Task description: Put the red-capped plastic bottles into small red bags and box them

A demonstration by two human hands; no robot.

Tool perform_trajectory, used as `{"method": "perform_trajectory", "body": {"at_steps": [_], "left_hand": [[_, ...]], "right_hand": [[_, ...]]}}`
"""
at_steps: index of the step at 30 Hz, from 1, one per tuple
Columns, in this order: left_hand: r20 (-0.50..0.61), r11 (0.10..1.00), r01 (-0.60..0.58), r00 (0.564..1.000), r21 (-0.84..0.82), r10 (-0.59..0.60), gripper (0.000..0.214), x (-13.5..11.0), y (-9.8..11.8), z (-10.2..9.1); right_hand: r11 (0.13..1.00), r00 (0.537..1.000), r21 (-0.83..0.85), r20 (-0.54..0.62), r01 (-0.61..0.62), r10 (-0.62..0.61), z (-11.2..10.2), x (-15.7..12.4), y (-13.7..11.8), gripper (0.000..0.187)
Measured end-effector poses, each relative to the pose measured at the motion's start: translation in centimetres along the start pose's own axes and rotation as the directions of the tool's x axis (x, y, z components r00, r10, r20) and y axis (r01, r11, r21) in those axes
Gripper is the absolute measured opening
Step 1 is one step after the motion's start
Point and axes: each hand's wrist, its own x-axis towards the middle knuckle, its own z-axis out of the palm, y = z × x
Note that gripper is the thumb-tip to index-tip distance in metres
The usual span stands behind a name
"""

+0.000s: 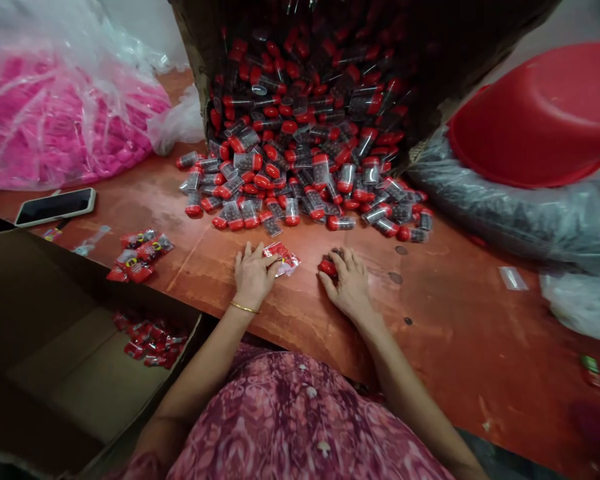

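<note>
My left hand (253, 270) rests on the reddish-brown table (445, 320), fingers pinching a small clear packet with red print (283, 257). My right hand (347, 280) lies beside it, fingers curled round a small red-capped clear tube (327, 267). Just beyond both hands lies a big heap of the same red-capped tubes (305, 173), spilling from a tipped cardboard box (430, 40). A few filled packets (140, 257) lie to the left of my left hand.
An open cardboard box (55, 373) at lower left holds several filled packets (150, 340). A phone (55, 205) lies at the table's left edge. A bag of pink items (55, 120) sits far left. A red basin (540, 113) rests on plastic bags at right.
</note>
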Motion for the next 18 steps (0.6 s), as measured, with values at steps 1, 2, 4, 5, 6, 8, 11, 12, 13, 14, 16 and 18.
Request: {"method": "perform_trajectory", "body": {"at_steps": [1,2,4,5,6,8,11,12,13,14,16,18], "left_hand": [[-0.006,1.000,0.000,1.000,0.009,0.000,0.026,0.0,0.0,0.1],[-0.020,1.000,0.001,1.000,0.009,-0.001,0.026,0.1,0.1,0.2],[-0.067,1.000,0.008,0.998,-0.013,-0.009,0.026,0.0,0.1,0.4],[-0.096,0.999,0.011,0.995,-0.033,-0.014,0.026,0.0,0.1,0.4],[-0.130,0.998,0.014,0.991,-0.057,-0.021,0.025,-0.1,0.1,0.3],[-0.200,0.994,0.005,0.979,-0.112,-0.027,0.025,-0.3,0.4,0.0],[-0.273,0.976,-0.053,0.962,-0.209,-0.006,0.023,-0.6,1.1,-0.7],[-0.282,0.967,-0.077,0.959,-0.243,0.005,0.022,-0.7,1.4,-1.0],[-0.286,0.956,-0.099,0.958,-0.276,0.017,0.022,-0.9,1.7,-1.2],[-0.288,0.944,-0.118,0.957,-0.307,0.027,0.022,-1.0,2.0,-1.3],[-0.293,0.922,-0.152,0.955,-0.356,0.044,0.022,-1.1,2.4,-1.5],[-0.302,0.906,-0.177,0.952,-0.385,0.058,0.023,-1.2,2.6,-1.4]], "right_hand": [[1.000,0.999,0.010,-0.043,-0.004,0.005,-0.2,-0.5,-0.3,0.041],[0.999,0.996,0.032,-0.089,-0.007,0.010,-0.4,-0.8,-0.7,0.040],[0.992,0.986,0.126,-0.165,0.002,0.020,-0.9,-1.0,-2.1,0.034],[0.979,0.982,0.202,-0.186,0.013,0.025,-1.1,-0.9,-2.9,0.031],[0.956,0.982,0.291,-0.186,0.020,0.036,-1.3,-0.7,-3.8,0.029],[0.867,0.988,0.499,-0.125,-0.013,0.087,-1.4,0.0,-5.7,0.028],[0.584,0.975,0.791,0.072,-0.183,0.208,-1.2,1.3,-8.1,0.034],[0.466,0.961,0.854,0.127,-0.231,0.244,-1.0,1.7,-8.7,0.036],[0.358,0.947,0.897,0.166,-0.261,0.276,-0.9,2.1,-9.1,0.036],[0.271,0.935,0.923,0.187,-0.272,0.303,-0.9,2.4,-9.4,0.034],[0.178,0.916,0.947,0.191,-0.266,0.353,-1.1,2.7,-9.6,0.028],[0.170,0.901,0.953,0.166,-0.251,0.400,-1.5,2.8,-9.5,0.023]]}}
